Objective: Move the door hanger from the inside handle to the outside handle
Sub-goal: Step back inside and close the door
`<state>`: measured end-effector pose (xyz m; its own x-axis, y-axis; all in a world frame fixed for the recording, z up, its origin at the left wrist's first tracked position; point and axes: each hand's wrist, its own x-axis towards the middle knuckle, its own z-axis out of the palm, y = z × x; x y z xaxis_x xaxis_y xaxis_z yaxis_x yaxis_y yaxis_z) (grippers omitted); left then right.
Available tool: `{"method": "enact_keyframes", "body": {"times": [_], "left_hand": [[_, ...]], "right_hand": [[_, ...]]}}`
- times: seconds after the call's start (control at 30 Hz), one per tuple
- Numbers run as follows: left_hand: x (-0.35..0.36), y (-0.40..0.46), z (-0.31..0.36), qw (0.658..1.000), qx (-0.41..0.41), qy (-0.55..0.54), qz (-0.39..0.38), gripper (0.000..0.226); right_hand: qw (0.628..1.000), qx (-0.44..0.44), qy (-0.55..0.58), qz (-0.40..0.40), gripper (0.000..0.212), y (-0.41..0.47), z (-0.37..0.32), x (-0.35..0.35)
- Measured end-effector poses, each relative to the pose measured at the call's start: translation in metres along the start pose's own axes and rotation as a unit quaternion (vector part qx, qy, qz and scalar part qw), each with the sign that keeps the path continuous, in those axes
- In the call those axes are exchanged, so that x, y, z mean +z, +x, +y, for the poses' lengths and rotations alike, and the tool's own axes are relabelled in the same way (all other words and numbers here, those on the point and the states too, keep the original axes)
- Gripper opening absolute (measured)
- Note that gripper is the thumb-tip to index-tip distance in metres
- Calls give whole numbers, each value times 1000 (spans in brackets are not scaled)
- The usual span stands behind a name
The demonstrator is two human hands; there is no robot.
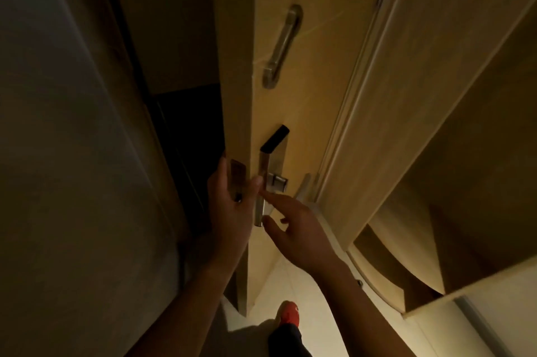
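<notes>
The wooden door [305, 100] stands ajar and I see it nearly edge-on. On its lit right face sit a silver lock plate [259, 205] with a black top [274, 139] and a metal lever handle [278, 182]. My left hand [232, 211] wraps the door's edge at the latch plate [237, 178], thumb on the lit face. My right hand [299, 226] holds nothing; its fingers are spread and the index fingertip touches the lock plate just below the handle. A pale flat strip [302, 186] stands right of the handle; I cannot tell whether it is the door hanger.
A long metal pull handle [283, 45] is fixed higher on the same face. Light wooden shelving [436, 211] stands close on the right. A dark wall [72, 153] closes in the left. My foot in a red shoe [288, 315] is on the pale floor.
</notes>
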<state>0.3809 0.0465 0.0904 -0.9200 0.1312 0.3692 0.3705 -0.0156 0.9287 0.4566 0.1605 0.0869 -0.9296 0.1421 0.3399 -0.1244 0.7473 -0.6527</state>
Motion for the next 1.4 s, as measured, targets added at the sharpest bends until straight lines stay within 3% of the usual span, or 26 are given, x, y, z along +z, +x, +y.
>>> {"method": "enact_keyframes", "body": {"times": [0.13,0.23,0.53,0.87,1.1,1.2,1.4], "left_hand": [[-29,44,-20,999,-25,26,31,61],[-49,74,-32,997,-49,59,17,65],[-104,182,-62,979,-61,193,35,55],[-142,278,-91,965,-84,247,35,49],[-164,329,-118,948,-161,236,140,112],[-166,357,-128,941,-183,222,180,118],[-171,379,-133,934,-186,234,197,121]], "right_hand": [[999,1,-20,34,21,46,9,9],[996,25,-82,-2,30,77,23,19],[959,-47,-244,-137,40,189,44,101],[949,-110,-221,-194,65,301,46,163],[955,-135,-195,-177,82,350,53,189],[964,-124,-166,-169,81,375,57,203],[982,-66,-77,-160,47,391,64,223]]}}
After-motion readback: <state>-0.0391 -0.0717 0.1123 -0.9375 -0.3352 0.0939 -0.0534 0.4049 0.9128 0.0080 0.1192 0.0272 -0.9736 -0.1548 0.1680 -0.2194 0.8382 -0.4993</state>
